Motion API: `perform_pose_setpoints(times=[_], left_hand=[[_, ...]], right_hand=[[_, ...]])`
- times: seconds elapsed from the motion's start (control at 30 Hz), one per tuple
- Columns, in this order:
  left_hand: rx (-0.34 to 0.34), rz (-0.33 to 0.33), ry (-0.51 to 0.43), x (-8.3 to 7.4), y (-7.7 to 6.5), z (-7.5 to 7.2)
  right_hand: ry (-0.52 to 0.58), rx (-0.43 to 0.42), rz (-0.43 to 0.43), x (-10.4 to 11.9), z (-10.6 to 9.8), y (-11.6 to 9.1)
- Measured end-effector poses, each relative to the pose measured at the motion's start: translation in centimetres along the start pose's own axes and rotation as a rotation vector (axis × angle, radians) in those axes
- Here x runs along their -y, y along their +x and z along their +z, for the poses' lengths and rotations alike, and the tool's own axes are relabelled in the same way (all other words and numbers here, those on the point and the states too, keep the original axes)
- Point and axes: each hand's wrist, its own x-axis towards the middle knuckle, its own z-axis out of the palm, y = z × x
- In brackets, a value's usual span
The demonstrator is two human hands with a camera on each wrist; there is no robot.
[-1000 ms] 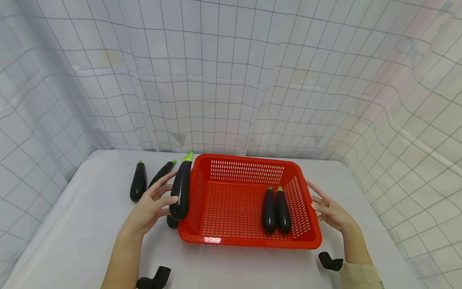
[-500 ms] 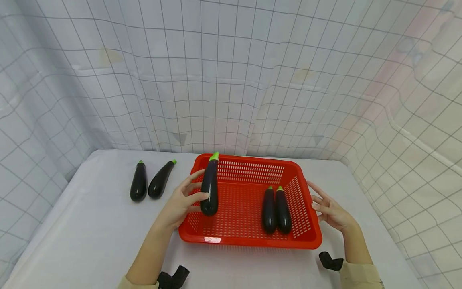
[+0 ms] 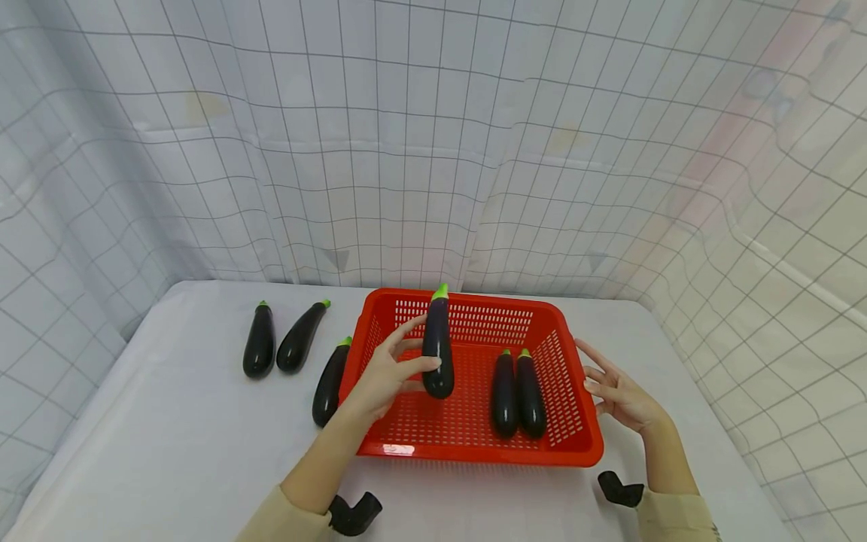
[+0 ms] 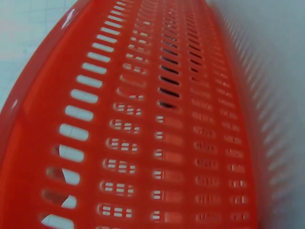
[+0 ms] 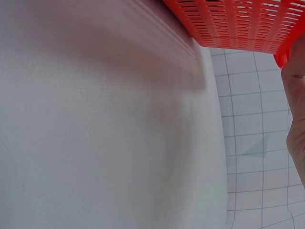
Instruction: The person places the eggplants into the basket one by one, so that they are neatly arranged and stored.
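In the head view my left hand (image 3: 384, 378) holds an eggplant (image 3: 438, 348), green stem end up, over the left-middle part of the red plastic basket (image 3: 436, 455). Thumb and fingers grip it from its left side. My right hand (image 3: 626, 399) is at the basket's right rim, fingertips touching it, index finger extended. Two eggplants lie side by side inside at the right: one (image 3: 504, 395) and another (image 3: 531, 397) against it. The left wrist view shows the slotted basket wall (image 4: 143, 143); the right wrist view shows the basket (image 5: 238, 24) and part of my right hand (image 5: 296, 105).
Left of the basket, on the white table (image 3: 169, 421), lie three more eggplants: one near the basket (image 3: 330, 385), one slanted (image 3: 302, 338) and one farther left (image 3: 260, 342). A grid-patterned white curtain (image 3: 433, 150) surrounds the table's back and sides.
My left hand has carried the eggplant rightward from beside the basket's left rim to over its interior. The right hand and the basket have stayed in place.
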Motion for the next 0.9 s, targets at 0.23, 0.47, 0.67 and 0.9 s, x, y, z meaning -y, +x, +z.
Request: perform_pose_setpoints(times=[0.23, 0.47, 0.67, 0.9], left_hand=[[0.029, -0.026, 0.038, 0.5, 0.6, 2.0], [0.059, -0.068, 0.064, 0.8, 1.3, 3.8], [0.061, -0.116, 0.102, 1.4, 1.7, 5.1], [0.019, -0.195, 0.106, 2.6, 2.0, 6.7]], right_hand=[[-0.002, -0.003, -0.001, 0.0, 0.0, 0.0], [0.011, 0.004, -0.005, -0.1, 0.0, 0.0], [0.024, 0.01, -0.009, -0.1, -0.1, 0.0], [0.033, 0.01, -0.009, -0.1, 0.0, 0.0]])
